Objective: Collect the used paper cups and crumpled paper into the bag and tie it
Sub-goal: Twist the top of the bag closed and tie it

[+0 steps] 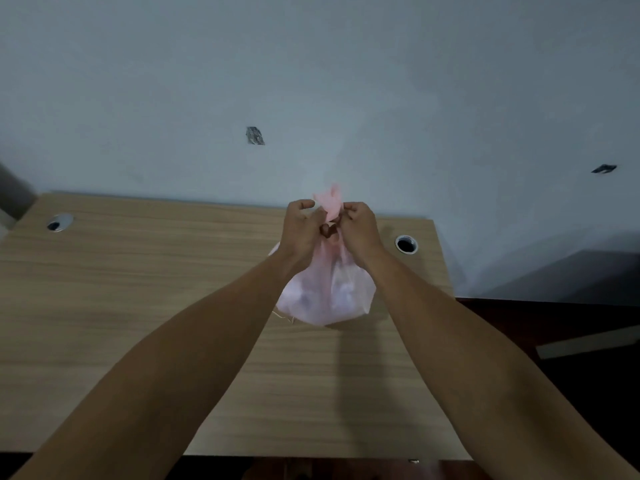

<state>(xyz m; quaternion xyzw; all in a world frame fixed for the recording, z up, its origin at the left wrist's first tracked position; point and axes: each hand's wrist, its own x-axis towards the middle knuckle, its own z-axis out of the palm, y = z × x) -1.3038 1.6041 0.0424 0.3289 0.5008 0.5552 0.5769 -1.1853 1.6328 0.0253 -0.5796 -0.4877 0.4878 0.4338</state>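
Pink translucent bag (327, 292), bulging, neck pinched by both hands.

The bag (329, 292) is showing translucent pale pink, with whitish shapes glowing through. The counter (138, 289) is showing light tan wood grain. The wall (311, 81) is looking pale blue-grey, and the floor (571, 393) is showing dark.

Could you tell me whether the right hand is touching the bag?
Touching. The head view shows the right hand pinching the gathered top of the pink bag, with the left hand gripping it too.
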